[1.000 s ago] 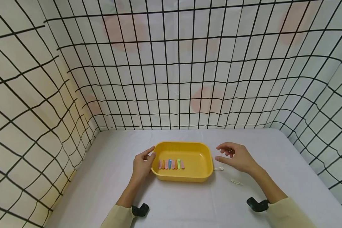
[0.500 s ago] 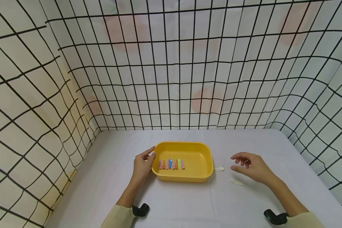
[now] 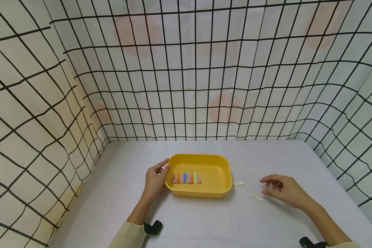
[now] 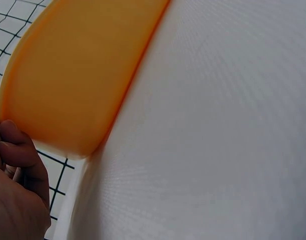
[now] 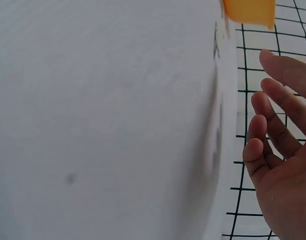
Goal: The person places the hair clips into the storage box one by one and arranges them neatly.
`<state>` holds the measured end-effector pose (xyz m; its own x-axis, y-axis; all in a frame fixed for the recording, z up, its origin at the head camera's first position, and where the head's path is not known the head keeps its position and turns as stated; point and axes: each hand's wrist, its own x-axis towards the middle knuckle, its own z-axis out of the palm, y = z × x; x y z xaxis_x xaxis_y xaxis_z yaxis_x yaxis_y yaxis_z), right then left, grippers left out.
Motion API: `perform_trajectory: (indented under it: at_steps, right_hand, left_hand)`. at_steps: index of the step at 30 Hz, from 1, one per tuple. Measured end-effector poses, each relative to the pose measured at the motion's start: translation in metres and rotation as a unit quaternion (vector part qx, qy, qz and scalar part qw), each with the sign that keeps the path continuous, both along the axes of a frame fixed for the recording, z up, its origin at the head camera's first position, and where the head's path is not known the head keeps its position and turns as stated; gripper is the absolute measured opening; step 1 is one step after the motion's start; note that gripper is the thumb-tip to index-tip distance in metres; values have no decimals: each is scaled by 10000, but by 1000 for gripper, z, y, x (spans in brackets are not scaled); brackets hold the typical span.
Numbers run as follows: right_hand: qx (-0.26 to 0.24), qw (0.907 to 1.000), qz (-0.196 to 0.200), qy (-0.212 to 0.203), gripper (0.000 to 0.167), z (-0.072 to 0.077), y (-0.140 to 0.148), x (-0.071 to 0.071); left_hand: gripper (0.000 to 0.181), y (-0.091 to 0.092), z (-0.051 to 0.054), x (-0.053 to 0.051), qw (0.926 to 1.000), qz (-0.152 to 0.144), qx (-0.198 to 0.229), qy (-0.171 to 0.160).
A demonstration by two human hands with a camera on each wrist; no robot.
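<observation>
My left hand (image 3: 155,179) grips the left rim of a yellow tray (image 3: 201,194), its thumb and fingers at the edge, as the left wrist view also shows. Inside the tray, several snap hair clips stand in a row: pink, orange, a blue clip (image 3: 185,178) and a green clip (image 3: 195,178) among them. My right hand (image 3: 286,190) hovers over the table with loosely bent fingers and holds nothing. Just left of its fingertips lies a white hair clip (image 3: 258,197). Another white hair clip (image 3: 238,183) lies against the tray's right side.
A white cloth covers the table (image 3: 204,220). Black-gridded white walls (image 3: 186,79) enclose it at the back and both sides. A black wrist camera (image 3: 153,227) sits on the left sleeve's cuff.
My right hand has moved right and toward the front, away from the tray and nearer the separate white hair clip. The left hand and tray stay in place.
</observation>
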<state>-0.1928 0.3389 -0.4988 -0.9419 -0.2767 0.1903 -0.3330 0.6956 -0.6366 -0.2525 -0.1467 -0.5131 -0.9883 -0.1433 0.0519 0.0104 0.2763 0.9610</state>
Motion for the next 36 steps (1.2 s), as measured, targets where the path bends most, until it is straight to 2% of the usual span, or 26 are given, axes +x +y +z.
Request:
perform_trajectory:
  at_steps: [11,23,30,36]
  right_hand:
    - [-89,9993,327,-169,26,-15,5,3]
    - [-87,9967,759,-278,37,-16,-3,7]
    - [57,9973,593,-425,49,-14,-7,8]
    - [202,9973,638,-317,51,-18,-6,8]
  left_hand:
    - [37,-2,0,-2,9999,12,139,-68]
    - [37,-2,-1,1,10000,-29,46,-57]
    - [38,-1,-1,1,10000,-28,-59,-34]
    - [38,-1,0,1,10000,-88,-39,-21]
